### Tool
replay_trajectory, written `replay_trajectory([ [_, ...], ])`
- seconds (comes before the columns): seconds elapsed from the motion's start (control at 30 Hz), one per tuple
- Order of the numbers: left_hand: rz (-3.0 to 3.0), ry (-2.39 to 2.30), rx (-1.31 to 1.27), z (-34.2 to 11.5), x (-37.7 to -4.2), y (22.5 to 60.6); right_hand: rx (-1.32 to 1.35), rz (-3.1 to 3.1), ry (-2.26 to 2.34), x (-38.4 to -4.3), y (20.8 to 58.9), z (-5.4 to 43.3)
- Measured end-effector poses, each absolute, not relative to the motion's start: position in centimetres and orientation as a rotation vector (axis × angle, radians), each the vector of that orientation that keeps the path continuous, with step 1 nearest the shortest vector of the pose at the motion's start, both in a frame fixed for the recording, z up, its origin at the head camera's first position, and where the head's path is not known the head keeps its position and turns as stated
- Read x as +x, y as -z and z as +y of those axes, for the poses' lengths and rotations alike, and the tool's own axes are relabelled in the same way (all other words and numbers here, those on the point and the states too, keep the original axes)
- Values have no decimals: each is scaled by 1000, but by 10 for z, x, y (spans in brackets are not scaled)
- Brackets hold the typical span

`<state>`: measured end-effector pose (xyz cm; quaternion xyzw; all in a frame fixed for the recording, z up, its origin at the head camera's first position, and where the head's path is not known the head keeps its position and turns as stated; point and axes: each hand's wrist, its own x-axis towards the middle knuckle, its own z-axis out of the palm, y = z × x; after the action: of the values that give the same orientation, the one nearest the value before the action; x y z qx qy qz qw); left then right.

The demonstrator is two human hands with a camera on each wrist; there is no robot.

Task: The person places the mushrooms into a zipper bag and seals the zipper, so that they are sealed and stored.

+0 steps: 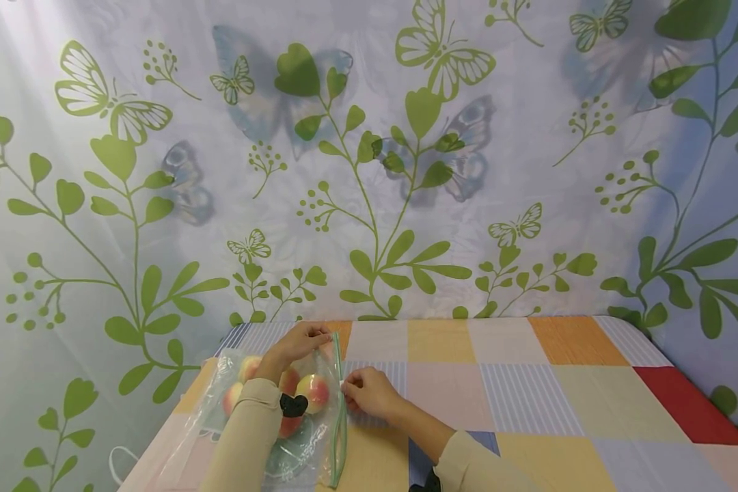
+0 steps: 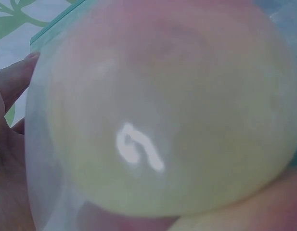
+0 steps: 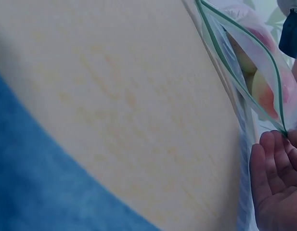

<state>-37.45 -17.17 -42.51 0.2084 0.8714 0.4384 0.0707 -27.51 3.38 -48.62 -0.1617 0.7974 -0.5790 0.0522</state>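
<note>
A clear zip bag with a green zip strip lies on the table, several red-and-yellow peaches inside. At the strip's far end, my left hand pinches the bag's edge. My right hand pinches the strip around its middle, at a small white slider. Between the right fingers and the near end, the two green lips stand apart. In the right wrist view the lips meet at the fingertips of that hand. One peach, seen through the plastic, fills most of the left wrist view.
A patchwork-patterned cloth covers the table. Behind it hangs a white curtain printed with green leaves and butterflies. A white loop of cord shows beside the table's left edge.
</note>
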Motion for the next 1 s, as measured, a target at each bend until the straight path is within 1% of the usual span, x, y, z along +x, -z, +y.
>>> replay_trajectory([
  [0.3,2624,-1299,627,-170,-374,424,-493,2424,1770,-271,486,34],
  [0.77,2652,-1282,559,-170,-372,422,-536,2426,1753,-265,487,34],
  [1.0,2650,-1295,581,-170,-372,423,-543,2388,1749,-259,489,33],
])
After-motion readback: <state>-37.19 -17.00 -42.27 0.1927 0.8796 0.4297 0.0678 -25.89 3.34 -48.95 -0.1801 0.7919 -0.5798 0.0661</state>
